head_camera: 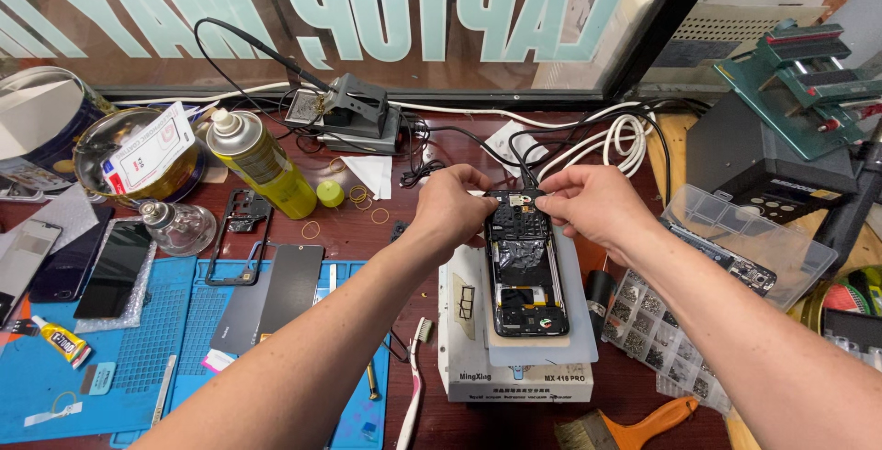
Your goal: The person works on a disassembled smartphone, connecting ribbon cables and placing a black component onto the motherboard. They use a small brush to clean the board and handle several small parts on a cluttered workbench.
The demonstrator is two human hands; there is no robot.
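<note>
Both hands (524, 207) pinching opened phone (525, 266) top

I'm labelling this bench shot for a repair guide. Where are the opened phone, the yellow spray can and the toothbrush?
opened phone (526, 275): head view, on its exposed middle section.
yellow spray can (266, 170): head view, on the can's body.
toothbrush (413, 395): head view, on its white handle.
</note>
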